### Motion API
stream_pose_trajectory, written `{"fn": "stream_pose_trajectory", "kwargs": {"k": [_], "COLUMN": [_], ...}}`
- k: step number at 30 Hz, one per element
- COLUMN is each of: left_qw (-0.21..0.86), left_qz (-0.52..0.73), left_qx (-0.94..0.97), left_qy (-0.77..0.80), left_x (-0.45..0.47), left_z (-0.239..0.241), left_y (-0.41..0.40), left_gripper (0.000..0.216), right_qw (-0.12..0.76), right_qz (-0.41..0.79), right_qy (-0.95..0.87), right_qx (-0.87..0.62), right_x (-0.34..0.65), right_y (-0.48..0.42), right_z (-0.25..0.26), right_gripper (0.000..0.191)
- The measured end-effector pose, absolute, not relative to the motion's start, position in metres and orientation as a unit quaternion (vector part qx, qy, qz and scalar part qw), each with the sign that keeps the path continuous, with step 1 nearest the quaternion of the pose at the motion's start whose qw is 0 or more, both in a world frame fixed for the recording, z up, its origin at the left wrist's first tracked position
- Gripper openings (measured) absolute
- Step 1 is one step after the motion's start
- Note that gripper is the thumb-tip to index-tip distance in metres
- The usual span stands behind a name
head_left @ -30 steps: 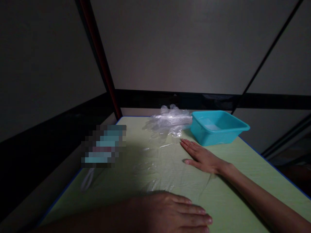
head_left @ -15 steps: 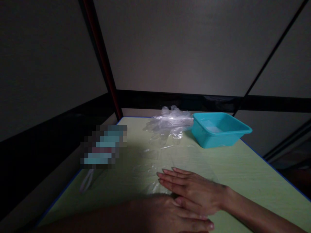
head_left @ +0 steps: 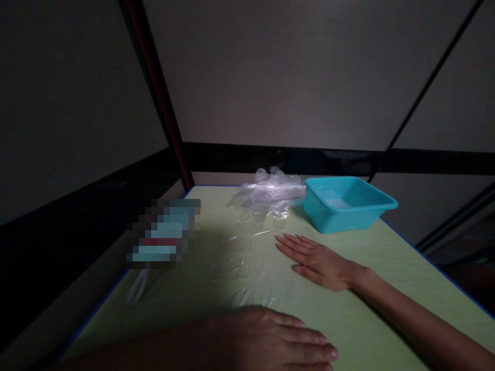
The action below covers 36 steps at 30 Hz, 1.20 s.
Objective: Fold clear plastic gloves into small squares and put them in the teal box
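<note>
A thin clear plastic sheet (head_left: 247,268) lies spread flat on the pale green table (head_left: 386,268). My right hand (head_left: 315,260) rests palm down on the sheet's far part, fingers straight and together, pointing left. At the near edge my left hand (head_left: 270,337) presses flat on the sheet's near part, fingers stretched toward the right. Neither hand grips anything.
A turquoise plastic tub (head_left: 344,202) stands at the back right. Beside it lies a crumpled heap of clear plastic (head_left: 270,195). A blurred-out object (head_left: 164,234) and a white cord (head_left: 138,286) sit near the left edge. Dark frame bars (head_left: 162,103) ring the table.
My right hand slid toward me and left across the sheet, close to my left hand, then moved back out to the far right. My left hand stayed pressed in place.
</note>
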<state>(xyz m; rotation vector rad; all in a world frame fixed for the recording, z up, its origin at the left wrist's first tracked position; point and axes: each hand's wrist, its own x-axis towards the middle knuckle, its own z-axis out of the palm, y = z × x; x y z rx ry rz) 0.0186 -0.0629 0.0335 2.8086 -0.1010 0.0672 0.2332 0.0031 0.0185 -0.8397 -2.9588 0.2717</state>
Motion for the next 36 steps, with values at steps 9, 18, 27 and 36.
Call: {"fn": "stream_pose_trajectory", "kwargs": {"k": [9, 18, 27, 36], "left_qw": [0.152, 0.144, 0.173, 0.15], "left_qz": [0.007, 0.041, -0.027, 0.008], "left_qx": [0.988, 0.988, 0.984, 0.988], "left_qy": [-0.039, -0.035, -0.017, -0.022], "left_x": [0.019, 0.02, 0.021, 0.018], "left_z": [0.046, 0.038, 0.054, 0.043], "left_y": [-0.064, -0.063, -0.065, -0.067], "left_gripper": [0.045, 0.043, 0.045, 0.045], "right_qw": [0.078, 0.035, 0.03, 0.029], "right_qz": [0.101, 0.106, 0.086, 0.08], "right_qy": [-0.928, -0.954, -0.962, -0.952], "right_qx": [-0.35, -0.277, -0.256, -0.293], "right_x": [0.249, 0.204, 0.227, 0.264], "right_y": [0.018, -0.021, -0.012, -0.004], "right_z": [0.022, 0.027, 0.021, 0.015], "right_gripper": [0.05, 0.054, 0.057, 0.058]}}
